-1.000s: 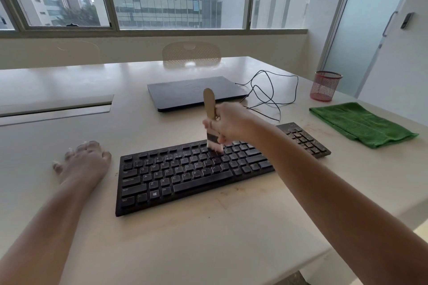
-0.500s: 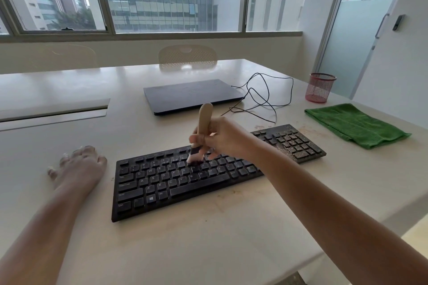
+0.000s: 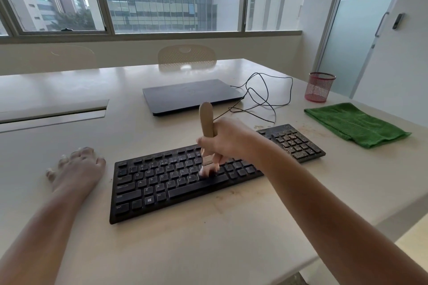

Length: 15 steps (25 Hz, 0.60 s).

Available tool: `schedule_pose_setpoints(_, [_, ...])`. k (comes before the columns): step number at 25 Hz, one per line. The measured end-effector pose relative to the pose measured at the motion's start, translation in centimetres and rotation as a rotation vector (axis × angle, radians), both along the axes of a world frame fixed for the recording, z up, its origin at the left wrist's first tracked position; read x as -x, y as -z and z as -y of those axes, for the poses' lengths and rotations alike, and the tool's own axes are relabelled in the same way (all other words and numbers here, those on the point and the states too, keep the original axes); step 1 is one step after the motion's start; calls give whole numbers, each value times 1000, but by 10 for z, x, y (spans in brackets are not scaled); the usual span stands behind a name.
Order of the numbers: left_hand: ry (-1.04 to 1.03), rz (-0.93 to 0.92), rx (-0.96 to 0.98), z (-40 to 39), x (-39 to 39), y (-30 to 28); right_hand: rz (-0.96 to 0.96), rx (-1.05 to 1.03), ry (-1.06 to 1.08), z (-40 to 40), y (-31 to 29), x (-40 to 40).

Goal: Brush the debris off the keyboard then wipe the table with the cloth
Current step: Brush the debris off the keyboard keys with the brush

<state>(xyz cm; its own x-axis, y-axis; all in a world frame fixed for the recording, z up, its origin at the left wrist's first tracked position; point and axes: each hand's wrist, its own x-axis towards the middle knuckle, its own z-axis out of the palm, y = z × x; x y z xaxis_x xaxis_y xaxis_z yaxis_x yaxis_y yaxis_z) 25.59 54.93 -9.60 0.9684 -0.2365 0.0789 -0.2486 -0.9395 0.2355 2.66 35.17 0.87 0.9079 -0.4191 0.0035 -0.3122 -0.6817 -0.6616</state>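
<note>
A black keyboard [image 3: 162,183] lies across the middle of the beige table [image 3: 208,238]. Brown debris covers its number pad at the right end, and some lies on the table just in front of it. My right hand [image 3: 228,140] grips a wooden-handled brush [image 3: 206,120] upright, its pale bristles down on the keys near the space bar. My left hand [image 3: 77,168] rests on the table left of the keyboard, fingers spread. A folded green cloth [image 3: 354,124] lies at the right, near the table's edge.
A closed dark laptop [image 3: 190,95] sits behind the keyboard, with a loose black cable [image 3: 261,97] to its right. A red mesh cup [image 3: 319,87] stands at the far right. A chair back [image 3: 186,56] shows beyond the table. The table's right edge is close to the cloth.
My right hand has swept the brush over the keys, left from the upper rows and then down toward the space bar row. My left hand has stayed put.
</note>
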Motion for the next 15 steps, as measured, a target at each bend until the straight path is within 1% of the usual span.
schedule_pose_setpoints(3, [10, -2, -4, -1, -1, 0, 115, 63, -62, -10, 3, 0])
schedule_pose_setpoints(5, [7, 3, -7, -1, -2, 0, 110, 67, -69, -12, 11, 1])
schedule_pose_setpoints(8, [3, -4, 2, -1, -1, 0, 57, 23, -64, -9, 5, 0])
schedule_pose_setpoints(11, [-3, -2, -2, -1, 0, -1, 53, -105, -195, -34, 2, -6])
schedule_pose_setpoints(12, [0, 1, -1, -1, 1, -2, 56, -95, -231, -42, 6, -8])
schedule_pose_setpoints(13, [3, 3, 6, -1, 1, -2, 49, -25, -235, -43, 10, -8])
schedule_pose_setpoints(15, [-2, 3, 9, -1, 2, -3, -13, 97, -166, -22, 10, -6])
